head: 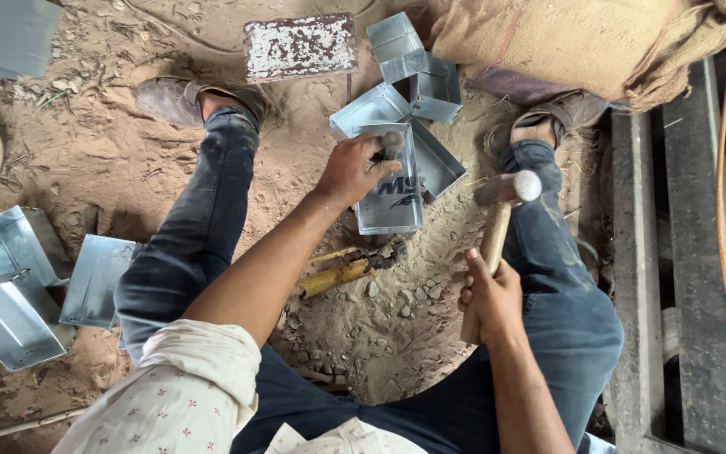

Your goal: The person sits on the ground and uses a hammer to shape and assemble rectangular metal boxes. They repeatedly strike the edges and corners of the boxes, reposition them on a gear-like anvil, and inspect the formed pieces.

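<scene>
My left hand [353,168] grips sheet-metal box [390,192] upright on sand between legs; right hand [491,296] clenches hammer [497,220], raised. Finished boxes [18,277] piled left; this one unfinished, I judge.

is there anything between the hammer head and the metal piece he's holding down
Nothing visible. The hammer in the right hand hangs just right of the folded metal sheet, which the left hand grips from its left side; only open air lies between.

Your folded sheet-metal piece [388,197] stands upright on sandy ground; your wooden-handled hammer [497,223] is raised just beside it
</scene>
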